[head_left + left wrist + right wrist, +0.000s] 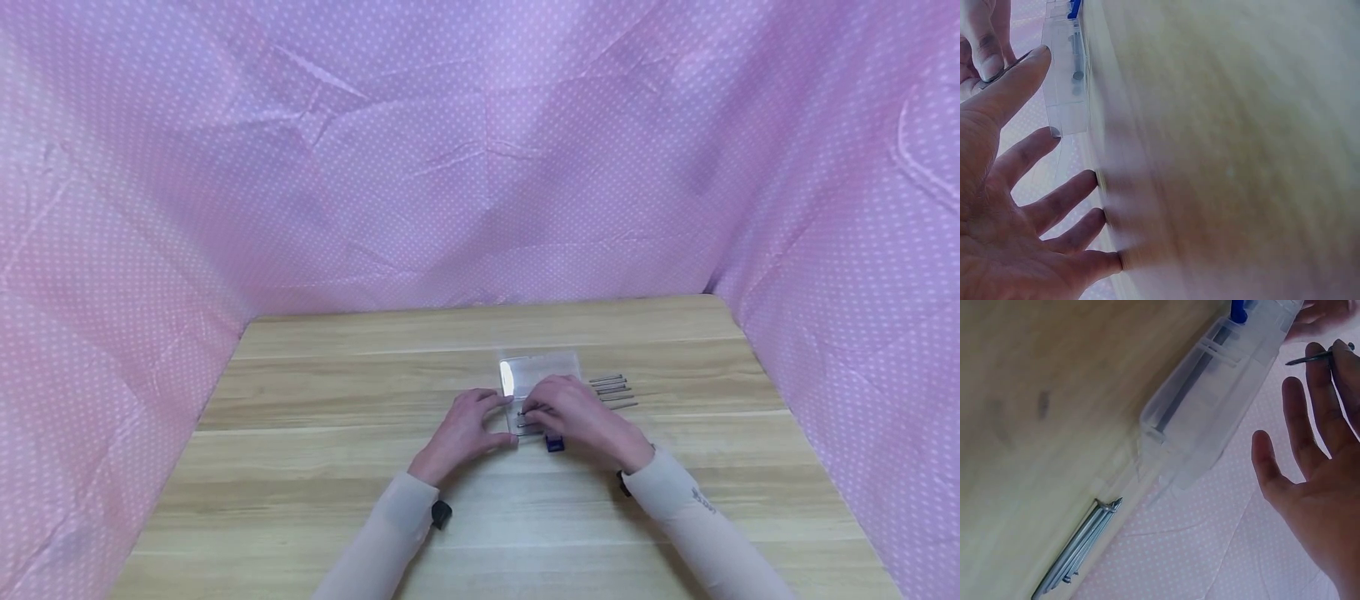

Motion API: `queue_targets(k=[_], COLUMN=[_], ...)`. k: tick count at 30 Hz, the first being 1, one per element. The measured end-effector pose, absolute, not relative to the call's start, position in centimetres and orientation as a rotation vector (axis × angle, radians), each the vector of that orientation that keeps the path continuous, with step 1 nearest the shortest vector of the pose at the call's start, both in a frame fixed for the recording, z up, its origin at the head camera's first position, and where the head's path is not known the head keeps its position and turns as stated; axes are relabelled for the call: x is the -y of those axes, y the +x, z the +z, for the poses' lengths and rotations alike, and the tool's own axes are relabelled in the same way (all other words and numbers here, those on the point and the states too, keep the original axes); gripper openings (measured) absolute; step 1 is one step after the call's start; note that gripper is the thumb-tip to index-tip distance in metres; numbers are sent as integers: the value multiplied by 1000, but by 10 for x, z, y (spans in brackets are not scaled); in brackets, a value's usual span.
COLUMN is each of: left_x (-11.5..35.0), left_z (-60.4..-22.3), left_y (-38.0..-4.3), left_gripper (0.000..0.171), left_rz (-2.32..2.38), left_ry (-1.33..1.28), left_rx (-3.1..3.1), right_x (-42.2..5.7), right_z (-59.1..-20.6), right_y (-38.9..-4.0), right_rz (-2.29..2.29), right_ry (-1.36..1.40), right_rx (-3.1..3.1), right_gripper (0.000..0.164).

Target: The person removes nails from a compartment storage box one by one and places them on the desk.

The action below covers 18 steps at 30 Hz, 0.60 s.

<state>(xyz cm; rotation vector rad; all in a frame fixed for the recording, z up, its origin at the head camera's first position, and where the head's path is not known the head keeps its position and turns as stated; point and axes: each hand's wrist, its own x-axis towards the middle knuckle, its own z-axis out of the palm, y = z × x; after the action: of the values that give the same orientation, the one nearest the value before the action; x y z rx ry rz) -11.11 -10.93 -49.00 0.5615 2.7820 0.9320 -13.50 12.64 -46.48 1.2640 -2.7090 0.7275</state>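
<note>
A clear plastic box [514, 422] lies on the table with its transparent lid [543, 371] folded back. My left hand [467, 427] spreads around the box's left end; thumb and index finger touch or nearly touch it, while the other fingertips rest on the table in the left wrist view. Over the box, my right hand [570, 410] pinches a nail [1307, 359] between thumb and index finger, its point sticking out. Inside the box a nail [1077, 56] shows through the wall. A blue latch [555, 444] is on the front side. The right hand covers much of the box.
Several loose nails [611, 390] lie in a row on the wooden table [315, 467], just right of the box. Pink dotted cloth [480, 167] hangs behind the table and along both sides.
</note>
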Motion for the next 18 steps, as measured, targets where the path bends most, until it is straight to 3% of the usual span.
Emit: queue_targets(k=[18], left_x=[108], left_z=[-491], left_y=[-111], left_gripper=[71], left_rz=[918], left_ry=[535], left_rx=[-2782], right_x=[-147], right_z=[-458], right_y=[-128], right_rz=[740], right_ry=[1170], right_rx=[2663], right_gripper=[10])
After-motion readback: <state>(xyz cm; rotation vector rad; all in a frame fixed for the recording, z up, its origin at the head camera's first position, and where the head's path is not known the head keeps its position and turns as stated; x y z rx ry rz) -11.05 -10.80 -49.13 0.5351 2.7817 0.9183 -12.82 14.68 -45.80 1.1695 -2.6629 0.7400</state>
